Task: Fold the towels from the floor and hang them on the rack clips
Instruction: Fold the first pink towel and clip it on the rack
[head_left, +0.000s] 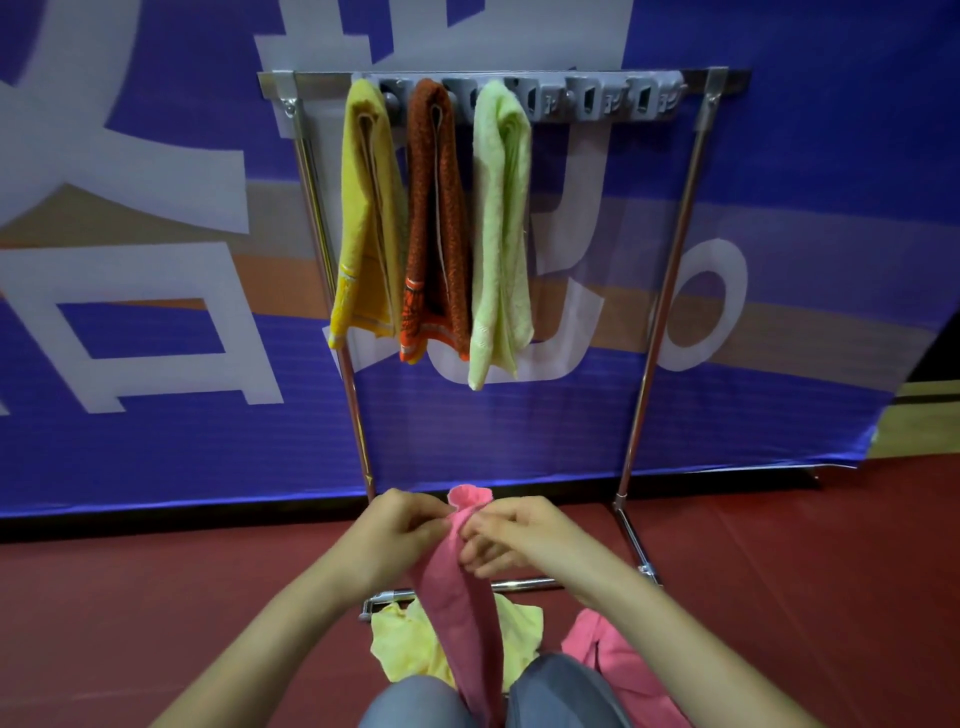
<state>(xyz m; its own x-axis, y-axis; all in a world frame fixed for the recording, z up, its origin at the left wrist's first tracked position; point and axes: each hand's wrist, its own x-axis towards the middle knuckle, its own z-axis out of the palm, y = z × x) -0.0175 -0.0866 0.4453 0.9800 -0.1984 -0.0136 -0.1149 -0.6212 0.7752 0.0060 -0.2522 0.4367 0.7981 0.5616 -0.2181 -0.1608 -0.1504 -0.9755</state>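
Pink towel (457, 597) hangs as a narrow folded strip between the knees, its top bunched where the left hand (400, 530) and right hand (514, 535) both pinch it with curled fingers. It looks soft, light and floppy, so it is best held near that top fold to keep the layers together. On the floor (156, 597) beneath lie a pale yellow towel (400, 644) and a second pink towel (608, 654). Ahead, the rack (660, 291) carries three hung towels (436, 208), and the free clips (587, 98) to their right look unobstructed.

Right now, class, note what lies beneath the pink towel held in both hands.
A crumpled pale yellow towel lies on the floor beneath the held pink towel, which covers its middle; the knees hide its near edge.
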